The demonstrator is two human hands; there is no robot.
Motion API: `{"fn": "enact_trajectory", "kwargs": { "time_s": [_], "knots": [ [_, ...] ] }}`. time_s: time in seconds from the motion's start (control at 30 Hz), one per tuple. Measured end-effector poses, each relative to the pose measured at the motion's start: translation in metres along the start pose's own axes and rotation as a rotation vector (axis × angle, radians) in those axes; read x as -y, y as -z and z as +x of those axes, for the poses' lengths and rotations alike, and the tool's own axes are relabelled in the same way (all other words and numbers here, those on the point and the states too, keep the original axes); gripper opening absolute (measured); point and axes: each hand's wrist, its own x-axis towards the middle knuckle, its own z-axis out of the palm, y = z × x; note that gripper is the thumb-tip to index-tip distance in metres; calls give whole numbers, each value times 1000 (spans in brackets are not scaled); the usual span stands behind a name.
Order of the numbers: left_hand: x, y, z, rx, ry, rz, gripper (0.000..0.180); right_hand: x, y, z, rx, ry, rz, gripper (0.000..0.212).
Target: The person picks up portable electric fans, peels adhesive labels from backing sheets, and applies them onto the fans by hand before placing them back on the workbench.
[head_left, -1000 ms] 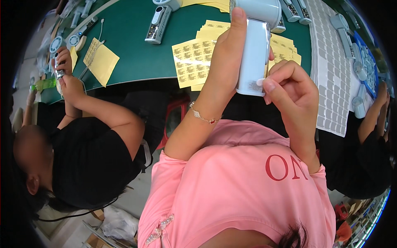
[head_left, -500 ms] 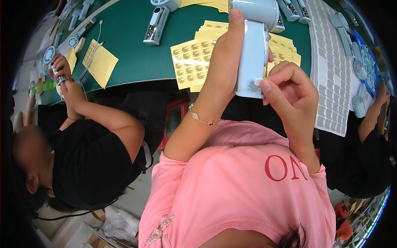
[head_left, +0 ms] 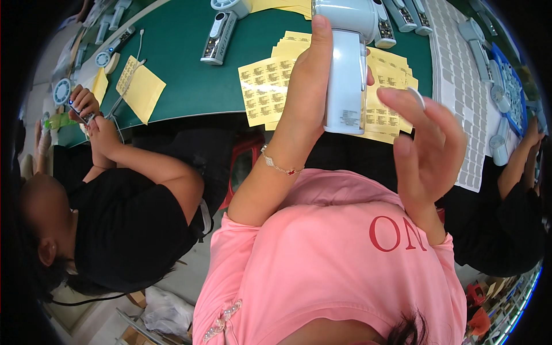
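A light-blue handheld fan [head_left: 346, 80] is gripped in my left hand [head_left: 313, 77], its round head at the top and its handle pointing down toward me. A small printed patch shows near the handle's lower end. My right hand [head_left: 428, 152] is to the right of the handle, apart from it, with fingers spread. A small white piece [head_left: 415, 99] shows at one of its fingertips; I cannot tell what it is. Behind the fan, yellow sheets of printed labels [head_left: 267, 86] lie overlapping on the green table [head_left: 172, 63].
Another fan [head_left: 219, 37] lies beyond the yellow sheets, and more [head_left: 401, 14] lie at the far right. A long white sheet with grey patches [head_left: 460, 98] hangs over the table edge. At left a co-worker [head_left: 126, 201] handles a fan; a blue tray [head_left: 512, 86] is at right.
My right hand has left the lower end of the handle, moving right, and its fingers have spread. The fan has shifted slightly left and turned a little in my left hand.
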Motion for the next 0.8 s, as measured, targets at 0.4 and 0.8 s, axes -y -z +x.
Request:
{"fn": "enact_trajectory", "kwargs": {
  "time_s": [0.4, 0.8],
  "knots": [
    [-3, 2, -8, 28, 118, -130, 71, -26, 13, -10, 105, 135, -567, 53],
    [-16, -2, -1, -4, 184, -163, 69, -17, -7, -2, 451, 396, -583, 43]
  ]
}}
